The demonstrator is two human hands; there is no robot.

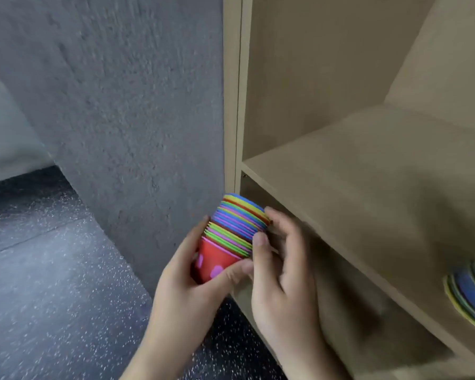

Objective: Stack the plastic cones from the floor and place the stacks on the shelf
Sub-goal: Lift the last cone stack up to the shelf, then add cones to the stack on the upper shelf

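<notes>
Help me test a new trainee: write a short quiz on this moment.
1. True or false: the held cone stack already rests on the shelf.
2. How many hands grip it? A one, B two, C none.
3. Fill in: its outermost cone is ____ with pink spots.
Key: 1 false; 2 B, left hand and right hand; 3 red.

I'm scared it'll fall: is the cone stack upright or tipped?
Tipped: the cone stack leans toward the shelf, between left hand and right hand.
</notes>
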